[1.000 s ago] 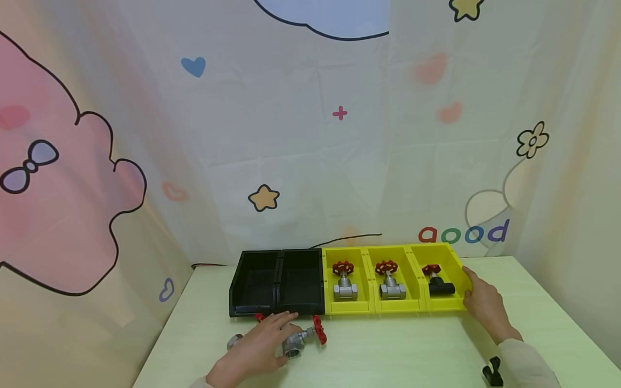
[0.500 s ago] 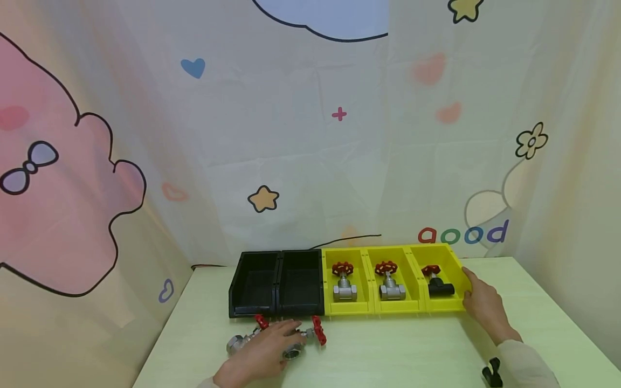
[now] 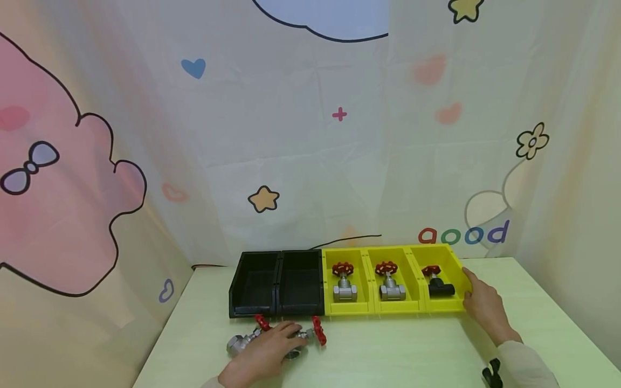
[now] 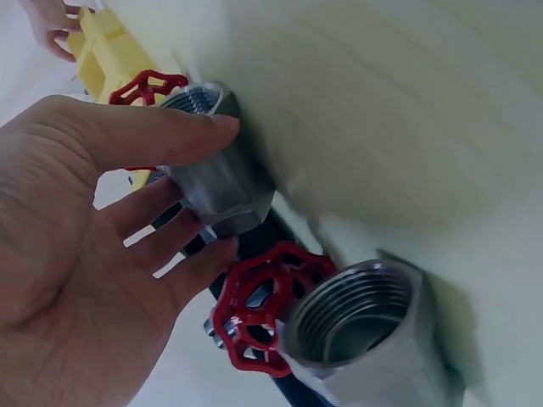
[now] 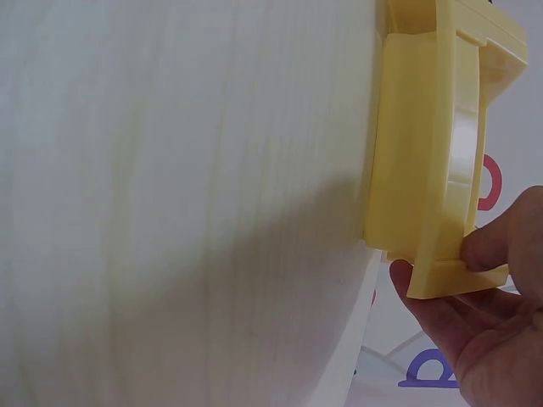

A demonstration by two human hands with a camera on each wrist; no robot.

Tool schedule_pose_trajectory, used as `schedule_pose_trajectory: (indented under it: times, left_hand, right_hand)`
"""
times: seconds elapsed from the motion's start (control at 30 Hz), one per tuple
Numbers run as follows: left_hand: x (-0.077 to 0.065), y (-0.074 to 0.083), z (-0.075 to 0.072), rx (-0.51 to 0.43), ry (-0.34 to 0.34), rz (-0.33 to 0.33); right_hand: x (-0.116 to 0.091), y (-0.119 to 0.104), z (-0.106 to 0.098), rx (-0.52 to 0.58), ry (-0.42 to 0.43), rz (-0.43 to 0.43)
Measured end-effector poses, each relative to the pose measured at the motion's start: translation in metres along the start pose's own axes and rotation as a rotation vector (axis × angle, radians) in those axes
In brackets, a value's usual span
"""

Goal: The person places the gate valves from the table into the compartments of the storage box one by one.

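Note:
My left hand [image 3: 264,353] grips a metal gate valve [image 4: 225,182] lying on the table, thumb on one side and fingers round the other. Its red handwheel [image 3: 318,330] points right, and the hand covers part of its body. A second metal valve [image 3: 237,344] with a red handwheel [image 4: 267,309] lies just to the left, partly behind the hand. Far to the right, my right hand [image 3: 487,307] holds the outer side wall of the rightmost yellow bin [image 5: 411,153], its thumb over the edge. That bin contains a black valve [image 3: 441,287] with a red handwheel.
Two black bins [image 3: 301,283] adjoin the row of yellow bins on the left. Silver valves [image 3: 345,291] sit upright in the other two yellow bins. A small black object [image 3: 493,373] lies near the right sleeve. A printed curtain [image 3: 310,134] hangs behind the table [image 3: 388,350].
My left hand has shifted slightly right and its fingers have drawn in round the valve, uncovering more of the left valve. The right hand stays on the yellow bin.

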State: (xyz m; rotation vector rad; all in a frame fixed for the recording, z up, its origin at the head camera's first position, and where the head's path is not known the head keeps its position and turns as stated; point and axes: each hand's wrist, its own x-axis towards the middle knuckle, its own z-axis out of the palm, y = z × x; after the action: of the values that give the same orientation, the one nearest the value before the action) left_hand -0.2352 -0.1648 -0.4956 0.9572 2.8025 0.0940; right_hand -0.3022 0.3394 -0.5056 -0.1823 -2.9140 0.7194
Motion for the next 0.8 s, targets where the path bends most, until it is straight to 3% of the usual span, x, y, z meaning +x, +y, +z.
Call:
schedule_pose_trajectory:
  times: [0.3, 0.8]
  left_hand:
    - [-0.0004, 0.0029, 0.0041, 0.029, -0.004, 0.027]
    - [0.0024, 0.0074, 0.0055, -0.084, -0.072, -0.028]
  right_hand:
    - [-0.0019, -0.0003, 0.0003, 0.002, -0.004, 0.007]
    - [-0.0023, -0.0009, 0.0005, -0.001, 0.016, -0.005]
